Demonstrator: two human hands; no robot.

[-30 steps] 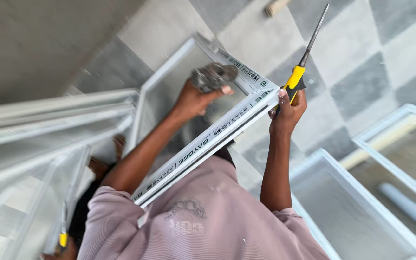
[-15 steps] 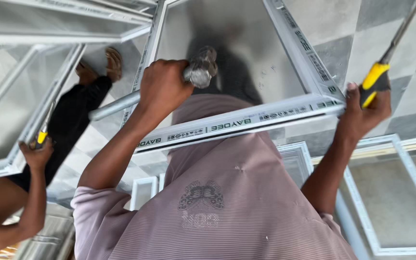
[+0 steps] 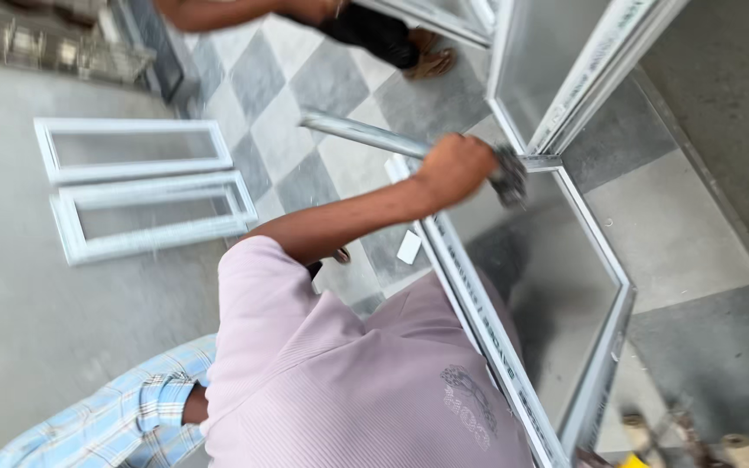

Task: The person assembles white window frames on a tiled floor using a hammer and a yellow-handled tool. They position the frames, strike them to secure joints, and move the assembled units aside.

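My left hand (image 3: 455, 167) reaches out from a pink sleeve and is closed around a grey lumpy object (image 3: 508, 177), too blurred to identify. It presses that object against the top corner of a white window frame (image 3: 478, 321) with a glass pane, which leans against my chest. A second white frame (image 3: 595, 65) meets it at that corner. My right hand is out of view; only a scrap of yellow handle (image 3: 635, 461) shows at the bottom edge.
Two small white glazed frames (image 3: 132, 147) (image 3: 153, 218) lie on the grey floor at left. A metal bar (image 3: 361, 133) lies on the chequered tiles. Another person's arm (image 3: 218, 12) and sandalled foot (image 3: 431, 61) are at top; a blue checked sleeve (image 3: 132, 418) is at bottom left.
The view has swung round sharply. My right hand and its yellow-handled tool have dropped out of view. My left hand keeps hold of the grey object at the frame corner.
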